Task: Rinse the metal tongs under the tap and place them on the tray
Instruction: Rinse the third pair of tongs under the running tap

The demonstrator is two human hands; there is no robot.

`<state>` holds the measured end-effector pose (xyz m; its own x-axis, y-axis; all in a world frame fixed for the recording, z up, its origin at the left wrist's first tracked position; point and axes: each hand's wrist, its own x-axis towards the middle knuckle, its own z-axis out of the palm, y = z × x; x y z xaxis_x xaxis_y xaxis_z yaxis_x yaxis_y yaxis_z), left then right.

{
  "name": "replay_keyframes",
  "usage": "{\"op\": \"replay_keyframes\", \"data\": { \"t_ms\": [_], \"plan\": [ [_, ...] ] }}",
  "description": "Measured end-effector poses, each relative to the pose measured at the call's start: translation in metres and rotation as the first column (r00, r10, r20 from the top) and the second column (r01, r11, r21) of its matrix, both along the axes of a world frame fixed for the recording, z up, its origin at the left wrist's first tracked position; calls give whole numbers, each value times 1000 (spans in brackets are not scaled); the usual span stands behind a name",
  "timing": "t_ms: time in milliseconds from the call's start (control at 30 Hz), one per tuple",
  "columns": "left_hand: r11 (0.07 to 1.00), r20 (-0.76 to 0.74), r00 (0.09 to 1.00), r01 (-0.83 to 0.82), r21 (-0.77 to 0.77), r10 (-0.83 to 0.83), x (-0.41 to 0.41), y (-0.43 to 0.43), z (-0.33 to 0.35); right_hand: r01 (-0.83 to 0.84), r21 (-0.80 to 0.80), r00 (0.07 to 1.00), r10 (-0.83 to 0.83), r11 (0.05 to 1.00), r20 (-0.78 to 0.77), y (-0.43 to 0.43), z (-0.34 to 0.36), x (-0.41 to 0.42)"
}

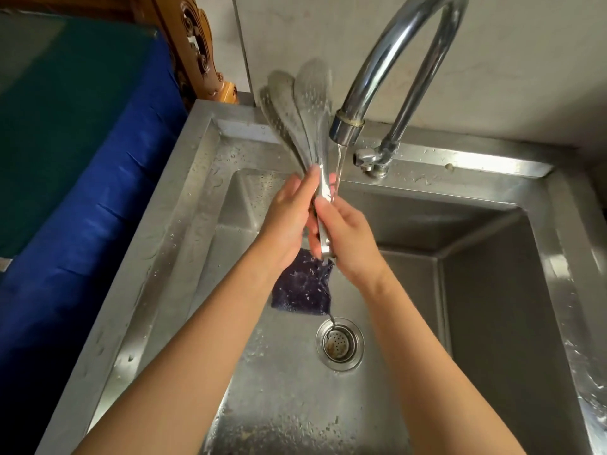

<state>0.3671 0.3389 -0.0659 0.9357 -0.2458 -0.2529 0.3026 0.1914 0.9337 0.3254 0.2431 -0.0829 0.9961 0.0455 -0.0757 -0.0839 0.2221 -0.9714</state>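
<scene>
- Tongs (305,126): metal, held nearly upright over the sink (203,178), heads up and leaning a little left, hinge end down between the palms.
- Heads are blurred into several overlapping shapes, so I cannot tell whether the arms are spread or pressed together. Droplets show on the metal.
- Left hand (289,221): gripping the tongs' handle from the left, fingers curled round it, thumb lying up along the shaft.
- Right hand (348,238): gripping the same handle from the right, slightly lower, fingers wrapped round the hinge end.
- Hands are touching or nearly touching, with the handle clamped between them.
- Tap (387,60): chrome gooseneck, spout just right of the tongs' shaft, base on the back rim of the sink.
- Water (341,162): thin stream running from the spout, meeting the handle right at the upper fingertips.
- Cloth (302,290): dark purple, wet, lying flat on the sink floor below the hands, with one corner near the drain.
- Drain (340,343): round strainer, some brown residue in it, right of the left forearm.
- Sink walls and rim are wet with droplets.
- Blue cover (98,208): draped over something just left of the sink, with carved wood (197,50) behind it against the wall.
</scene>
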Motion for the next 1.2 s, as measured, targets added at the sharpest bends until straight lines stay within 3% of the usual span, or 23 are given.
{"op": "replay_keyframes", "data": {
  "t_ms": [167, 333, 500, 800, 1000, 1100, 1200],
  "plan": [
    [956, -192, 977, 36, -290, -95, -13, -13, -23, 80, -130, 984, -99, 988, -146, -5, -21, -52],
    [958, -341, 924, 76, -275, -171, -44, -20, -53, 68, -245, 964, -127, 967, -233, -7, -46, -86],
    [957, -356, 924, 35, -289, -141, -60, -17, -69, -24, -230, 951, -48, 973, -305, -4, -68, -102],
    [986, -401, 911, 32, -162, -96, -66, -18, -88, -8, -139, 952, -35, 990, -305, 6, -106, -107],
    [998, -413, 909, 48, -29, -56, -67, -23, -117, 47, -159, 944, -96, 986, -316, 14, -136, -111],
    [998, -422, 906, 55, 34, -36, -69, -24, -124, 79, -254, 934, -160, 964, -319, 21, -143, -118],
    [998, -481, 876, 58, 40, -32, -66, -28, -125, 83, -499, 917, -263, 862, -301, 23, -140, -121]
  ]
}}
